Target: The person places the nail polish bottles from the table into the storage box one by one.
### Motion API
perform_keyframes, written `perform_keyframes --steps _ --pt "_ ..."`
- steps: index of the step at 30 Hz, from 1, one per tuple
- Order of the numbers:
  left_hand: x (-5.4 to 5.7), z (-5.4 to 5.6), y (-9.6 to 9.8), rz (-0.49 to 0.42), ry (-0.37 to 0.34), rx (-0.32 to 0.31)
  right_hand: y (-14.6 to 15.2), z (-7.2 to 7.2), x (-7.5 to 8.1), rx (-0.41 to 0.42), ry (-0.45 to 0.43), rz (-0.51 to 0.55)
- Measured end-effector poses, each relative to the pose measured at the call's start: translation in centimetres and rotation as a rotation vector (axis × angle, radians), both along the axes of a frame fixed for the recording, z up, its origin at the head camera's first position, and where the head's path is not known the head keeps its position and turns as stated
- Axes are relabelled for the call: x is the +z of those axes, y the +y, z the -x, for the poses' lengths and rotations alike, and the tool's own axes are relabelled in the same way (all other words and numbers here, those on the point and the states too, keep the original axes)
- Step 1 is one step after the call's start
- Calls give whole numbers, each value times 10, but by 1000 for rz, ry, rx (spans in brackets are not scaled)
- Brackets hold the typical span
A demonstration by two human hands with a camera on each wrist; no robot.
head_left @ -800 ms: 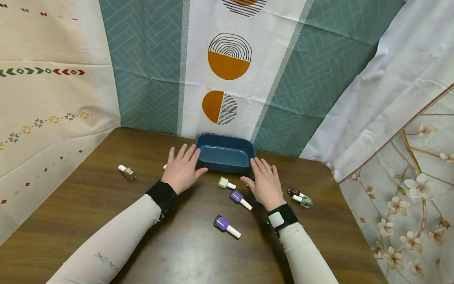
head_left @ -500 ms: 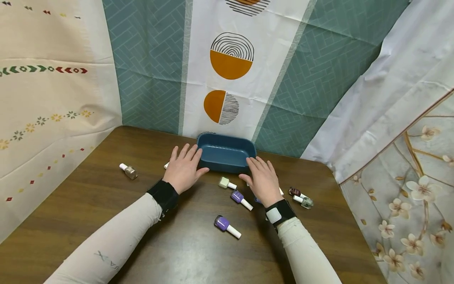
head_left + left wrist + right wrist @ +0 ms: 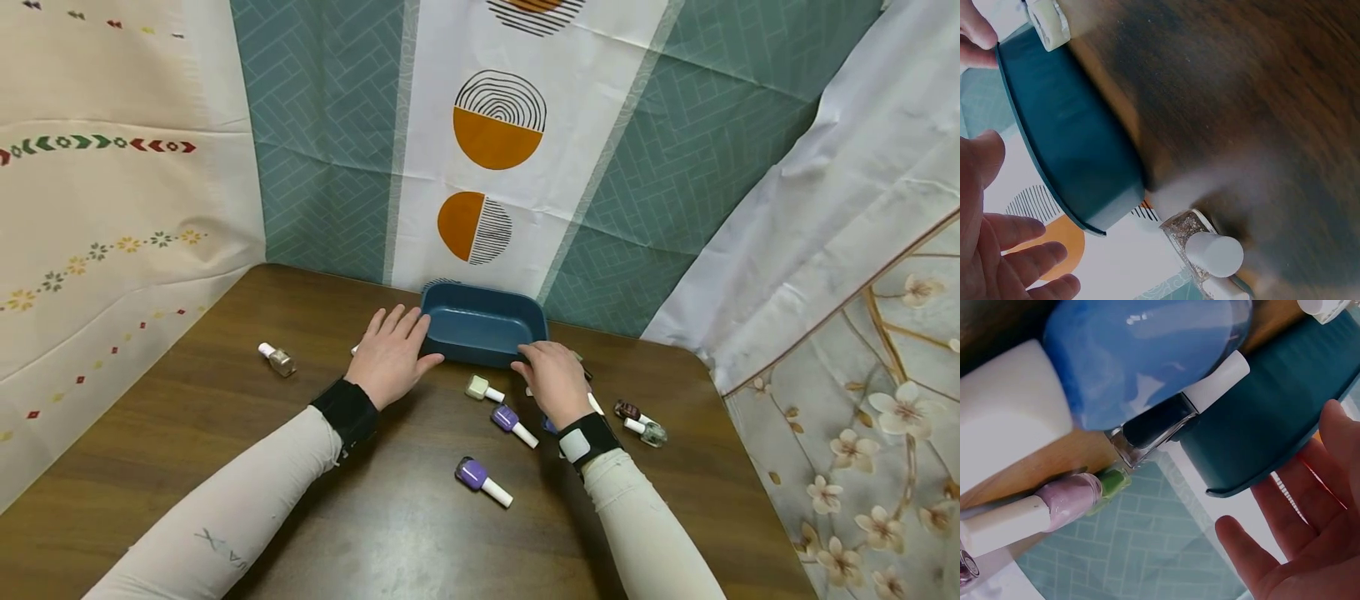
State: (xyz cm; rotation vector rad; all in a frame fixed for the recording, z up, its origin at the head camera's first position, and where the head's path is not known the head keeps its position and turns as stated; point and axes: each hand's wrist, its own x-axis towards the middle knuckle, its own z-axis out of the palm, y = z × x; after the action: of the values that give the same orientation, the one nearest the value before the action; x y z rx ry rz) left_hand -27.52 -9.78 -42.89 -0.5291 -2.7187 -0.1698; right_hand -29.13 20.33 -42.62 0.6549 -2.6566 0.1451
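Note:
A dark teal bin [image 3: 480, 353] stands at the back of the wooden table. My left hand [image 3: 387, 360] hovers at its left end, fingers spread and apart from the wall in the left wrist view. Bent over the bin's right end, my right hand [image 3: 557, 379] grips the rim, thumb outside and fingers behind the wall. Under and around this hand lie nail polish bottles: a blue one [image 3: 1147, 356], a black one [image 3: 1157, 425] and a pink one [image 3: 1072, 500]. A bottle with a white cap [image 3: 355, 350] is mostly hidden behind my left hand.
In front of the bin lie a pale green bottle [image 3: 477, 387] and two purple bottles, one nearer the bin [image 3: 506, 417], one nearer me [image 3: 471, 473]. A glittery bottle [image 3: 281, 362] lies far left. Dark red [image 3: 627, 409] and grey glitter [image 3: 653, 433] bottles lie right.
My right hand has shifted left to the bin's right end, and its fingers have bent over the rim. The left hand keeps its place beside the bin; the view has shifted slightly.

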Motion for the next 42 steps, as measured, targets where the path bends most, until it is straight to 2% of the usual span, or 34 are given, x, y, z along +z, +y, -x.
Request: perform_keyframes --steps 5,11,23,28,36,42 --pt "3 -2 -3 -7 -5 -4 0 2 -2 -4 3 33" --pt "5 -2 -13 -10 7 19 -1 2 -3 15 21 78" --pt "1 -4 -31 2 28 46 -2 -3 -7 0 28 122" --pt "3 -4 -39 2 32 44 -2 -5 -6 4 39 152" --pt "4 -5 -53 10 115 10 -1 -4 -6 4 6 191" --pt "3 -9 -58 35 105 44 -1 -1 -7 -2 6 208"
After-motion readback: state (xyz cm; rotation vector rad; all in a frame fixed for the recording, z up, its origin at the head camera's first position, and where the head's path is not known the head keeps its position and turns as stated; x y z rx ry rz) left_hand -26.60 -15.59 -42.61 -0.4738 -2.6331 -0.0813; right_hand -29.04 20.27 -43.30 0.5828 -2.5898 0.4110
